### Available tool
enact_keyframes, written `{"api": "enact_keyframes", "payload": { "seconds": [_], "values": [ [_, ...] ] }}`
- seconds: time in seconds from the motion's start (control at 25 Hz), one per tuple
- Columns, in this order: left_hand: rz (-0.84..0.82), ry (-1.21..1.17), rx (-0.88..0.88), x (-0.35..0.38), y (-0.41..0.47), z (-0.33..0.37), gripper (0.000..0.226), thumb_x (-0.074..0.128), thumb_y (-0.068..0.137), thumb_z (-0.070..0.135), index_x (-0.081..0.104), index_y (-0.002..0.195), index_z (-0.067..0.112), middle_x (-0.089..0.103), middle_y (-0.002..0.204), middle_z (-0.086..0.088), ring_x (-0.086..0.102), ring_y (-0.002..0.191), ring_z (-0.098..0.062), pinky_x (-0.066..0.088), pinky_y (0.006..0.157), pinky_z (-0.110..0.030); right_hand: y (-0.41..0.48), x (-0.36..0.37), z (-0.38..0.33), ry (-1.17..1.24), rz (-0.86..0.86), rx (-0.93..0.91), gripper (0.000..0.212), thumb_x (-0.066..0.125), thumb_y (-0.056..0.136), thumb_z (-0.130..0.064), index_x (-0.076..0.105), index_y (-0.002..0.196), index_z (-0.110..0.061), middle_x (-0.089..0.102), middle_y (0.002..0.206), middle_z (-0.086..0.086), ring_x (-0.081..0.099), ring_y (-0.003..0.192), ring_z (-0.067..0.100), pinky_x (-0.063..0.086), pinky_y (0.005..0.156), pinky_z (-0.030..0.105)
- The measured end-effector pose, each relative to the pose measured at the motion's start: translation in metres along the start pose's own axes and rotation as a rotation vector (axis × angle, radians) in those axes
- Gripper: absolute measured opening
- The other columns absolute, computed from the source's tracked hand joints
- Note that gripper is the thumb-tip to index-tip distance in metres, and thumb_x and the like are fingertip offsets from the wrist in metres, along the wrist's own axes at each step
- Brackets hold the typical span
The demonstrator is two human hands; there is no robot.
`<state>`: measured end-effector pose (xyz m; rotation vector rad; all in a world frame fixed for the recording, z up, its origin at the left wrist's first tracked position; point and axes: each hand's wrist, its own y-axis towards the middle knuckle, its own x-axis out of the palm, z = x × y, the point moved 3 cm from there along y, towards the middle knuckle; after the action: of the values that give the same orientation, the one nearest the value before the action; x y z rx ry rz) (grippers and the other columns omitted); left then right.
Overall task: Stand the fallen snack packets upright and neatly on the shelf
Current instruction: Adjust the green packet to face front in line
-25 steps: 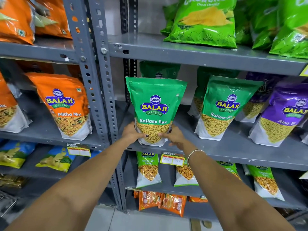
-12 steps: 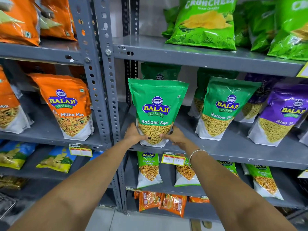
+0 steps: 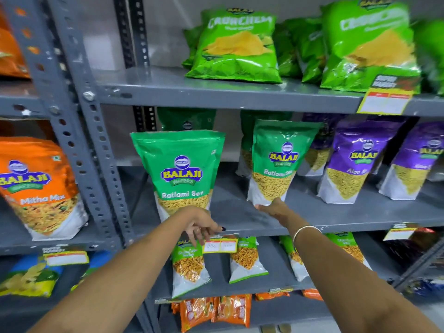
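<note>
A green Ratlami Sev packet (image 3: pixel 180 169) stands upright at the left end of the grey middle shelf (image 3: pixel 312 217). My left hand (image 3: pixel 199 224) hangs just below its bottom edge, fingers loose and apart, holding nothing. A second green Ratlami Sev packet (image 3: pixel 278 162) stands to the right, leaning slightly. My right hand (image 3: pixel 274 207) reaches to its bottom edge with fingers extended, touching or nearly touching it. Two purple Aloo Sev packets (image 3: pixel 355 164) stand further right.
Green Crunchem chip bags (image 3: pixel 237 46) sit on the upper shelf. Orange Mitha Mix packet (image 3: pixel 38 186) stands in the left bay behind a grey perforated upright (image 3: pixel 96 150). Small green packets (image 3: pixel 189 265) and a yellow price tag (image 3: pixel 219 245) are below.
Both hands have let go of the left Ratlami Sev packet. The left hand dropped below it; the right hand moved right to the second green packet. The view shifted up and right.
</note>
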<state>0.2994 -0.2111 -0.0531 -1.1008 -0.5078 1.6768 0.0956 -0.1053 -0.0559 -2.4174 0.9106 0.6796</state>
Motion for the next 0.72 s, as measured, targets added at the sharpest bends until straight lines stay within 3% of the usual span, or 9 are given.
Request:
{"api": "enact_keyframes", "payload": {
  "seconds": [0.08, 0.12, 0.2, 0.28, 0.36, 0.44, 0.48, 0.56, 0.72],
  "values": [
    [0.165, -0.077, 0.177, 0.005, 0.020, 0.036, 0.032, 0.053, 0.091, 0.030, 0.053, 0.112, 0.006, 0.055, 0.109, -0.012, 0.057, 0.094, -0.023, 0.049, 0.083, -0.038, 0.017, -0.035, 0.016, 0.076, 0.030, 0.001, 0.074, 0.073, 0.077, -0.024, 0.038, 0.136, 0.005, 0.044, 0.143, 0.017, 0.046, 0.129, 0.030, 0.041, 0.103, 0.040],
    [0.280, -0.126, 0.243, 0.005, 0.033, 0.051, 0.046, 0.058, 0.088, 0.029, 0.048, 0.126, 0.004, 0.053, 0.120, -0.015, 0.055, 0.106, -0.024, 0.049, 0.082, -0.036, 0.025, -0.048, 0.022, 0.117, 0.037, 0.016, 0.081, 0.072, 0.079, -0.022, 0.027, 0.141, 0.006, 0.037, 0.148, 0.018, 0.043, 0.131, 0.029, 0.039, 0.102, 0.038],
    [0.503, -0.212, 0.307, 0.003, 0.063, 0.079, 0.076, 0.068, 0.081, 0.026, 0.030, 0.142, 0.003, 0.043, 0.144, -0.015, 0.044, 0.131, -0.027, 0.044, 0.099, -0.037, 0.050, -0.072, 0.034, 0.212, 0.020, -0.011, 0.092, 0.072, 0.079, -0.019, 0.013, 0.145, 0.003, 0.026, 0.153, 0.017, 0.041, 0.123, 0.021, 0.043, 0.090, 0.032],
    [0.592, -0.298, 0.365, 0.003, 0.088, 0.103, 0.094, 0.076, 0.073, 0.023, 0.020, 0.146, 0.005, 0.030, 0.153, -0.013, 0.032, 0.140, -0.027, 0.032, 0.114, -0.041, 0.077, -0.085, 0.037, 0.336, -0.045, -0.075, 0.105, 0.079, 0.070, -0.017, 0.009, 0.147, -0.003, 0.026, 0.152, 0.008, 0.037, 0.129, 0.021, 0.045, 0.100, 0.036],
    [0.626, -0.399, 0.362, 0.007, 0.109, 0.123, 0.084, 0.078, 0.070, 0.016, 0.032, 0.139, 0.005, 0.039, 0.148, -0.013, 0.040, 0.134, -0.026, 0.034, 0.113, -0.042, 0.102, -0.090, 0.039, 0.382, -0.183, -0.144, 0.112, 0.087, 0.052, -0.025, 0.023, 0.143, -0.006, 0.040, 0.144, 0.006, 0.041, 0.133, 0.027, 0.043, 0.106, 0.045],
    [0.692, -0.469, 0.346, 0.010, 0.118, 0.135, 0.060, 0.080, 0.065, 0.010, 0.048, 0.116, 0.007, 0.056, 0.131, -0.015, 0.055, 0.114, -0.022, 0.043, 0.104, -0.039, 0.117, -0.087, 0.035, 0.425, -0.323, -0.207, 0.097, 0.084, 0.052, -0.018, 0.038, 0.135, -0.002, 0.053, 0.136, 0.013, 0.057, 0.119, 0.028, 0.054, 0.093, 0.033],
    [0.739, -0.484, 0.325, 0.011, 0.121, 0.137, 0.061, 0.082, 0.059, 0.016, 0.050, 0.111, 0.008, 0.060, 0.125, -0.014, 0.058, 0.110, -0.023, 0.046, 0.101, -0.040, 0.117, -0.085, 0.034, 0.444, -0.385, -0.241, 0.086, 0.079, 0.057, -0.010, 0.041, 0.133, -0.001, 0.056, 0.132, 0.015, 0.061, 0.110, 0.026, 0.057, 0.084, 0.024],
    [0.793, -0.474, 0.272, 0.014, 0.126, 0.133, 0.082, 0.083, 0.043, 0.031, 0.053, 0.114, 0.004, 0.062, 0.125, -0.016, 0.060, 0.113, -0.029, 0.048, 0.099, -0.046, 0.107, -0.087, 0.036, 0.485, -0.432, -0.271, 0.076, 0.077, 0.064, -0.001, 0.044, 0.132, -0.002, 0.058, 0.132, 0.015, 0.061, 0.103, 0.022, 0.056, 0.073, 0.014],
    [0.790, -0.315, 0.215, 0.030, 0.106, 0.128, 0.074, 0.084, 0.059, 0.027, 0.051, 0.121, 0.006, 0.061, 0.129, -0.013, 0.057, 0.118, -0.030, 0.048, 0.098, -0.046, 0.076, -0.098, 0.041, 0.462, -0.393, -0.279, 0.058, 0.068, 0.077, 0.007, 0.045, 0.129, -0.001, 0.058, 0.121, 0.010, 0.058, 0.084, 0.004, 0.049, 0.056, 0.000]
  ]
}}
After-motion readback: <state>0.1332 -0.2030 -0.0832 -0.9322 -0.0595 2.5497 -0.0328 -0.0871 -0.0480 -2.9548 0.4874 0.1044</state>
